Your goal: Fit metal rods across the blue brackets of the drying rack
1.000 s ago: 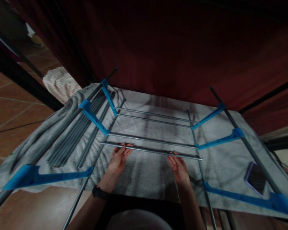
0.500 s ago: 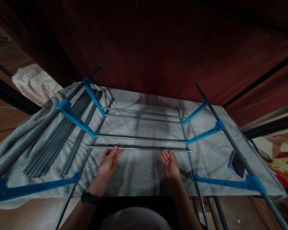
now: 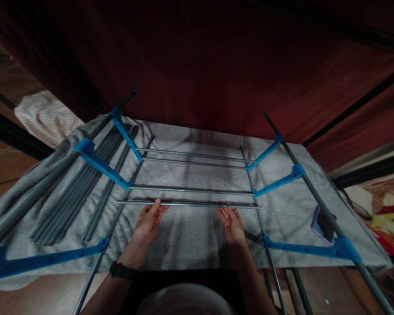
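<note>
A thin grey metal rod (image 3: 190,204) lies crosswise before me, its ends over the two long side tubes. My left hand (image 3: 150,216) pinches it left of the middle, thumb on top and fingers below. On the right part of it, my right hand (image 3: 231,218) grips with thumb and fingers in the same way. Just beyond, another crossbar (image 3: 190,190) runs between a left blue plastic bracket (image 3: 101,166) and a right blue bracket (image 3: 279,181). Two more crossbars sit farther back, between a second pair of brackets.
Loose grey tubes (image 3: 75,188) lie in a bundle on the grey blanket (image 3: 190,245) at left. A phone (image 3: 324,225) rests at right, partly behind a side tube. Nearer blue brackets (image 3: 52,261) flank my arms. A dark red curtain (image 3: 197,65) hangs behind.
The view shifts slightly. Both hands keep hold of the rod, which stays almost in the same place; my right thumb moves a little to the left along it.
</note>
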Demonstrator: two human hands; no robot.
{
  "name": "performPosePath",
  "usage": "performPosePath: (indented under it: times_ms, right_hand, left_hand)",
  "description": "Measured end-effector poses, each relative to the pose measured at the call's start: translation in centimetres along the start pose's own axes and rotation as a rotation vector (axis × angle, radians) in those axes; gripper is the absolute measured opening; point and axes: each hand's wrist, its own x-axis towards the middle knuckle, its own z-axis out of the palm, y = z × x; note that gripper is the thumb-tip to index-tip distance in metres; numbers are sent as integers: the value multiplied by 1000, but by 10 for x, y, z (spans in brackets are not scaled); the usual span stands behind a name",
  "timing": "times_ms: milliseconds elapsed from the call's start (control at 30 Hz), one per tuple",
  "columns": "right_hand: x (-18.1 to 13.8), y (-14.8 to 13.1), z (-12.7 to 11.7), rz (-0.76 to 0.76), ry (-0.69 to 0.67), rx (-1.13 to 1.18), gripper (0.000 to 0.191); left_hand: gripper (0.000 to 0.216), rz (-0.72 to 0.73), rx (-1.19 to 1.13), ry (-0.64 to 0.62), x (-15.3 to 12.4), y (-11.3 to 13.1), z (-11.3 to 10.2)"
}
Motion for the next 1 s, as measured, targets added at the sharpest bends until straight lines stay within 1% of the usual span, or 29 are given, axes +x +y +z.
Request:
performPosePath:
  times_ms: [133, 467, 567, 667, 833, 1000]
  right_hand:
    - [0, 0, 0, 1, -4, -26, 33]
    - [-1, 1, 0, -16, -7, -41, 34]
    - [-1, 0, 0, -11, -13, -36, 37]
    - [-3, -1, 0, -2, -18, -27, 39]
    - [-3, -1, -1, -7, -36, -31, 35]
    - [-3, -1, -4, 6, -30, -49, 38]
  left_hand:
    - [37, 7, 1, -7, 0, 0, 0]
    - [37, -11, 21, -8, 1, 1, -1]
    - [37, -16, 20, -14, 2, 1, -2]
    - [39, -13, 11, -21, 0, 0, -3]
    - [40, -14, -6, -27, -3, -1, -2]
    - [38, -2, -32, -43, -5, -3, -3]
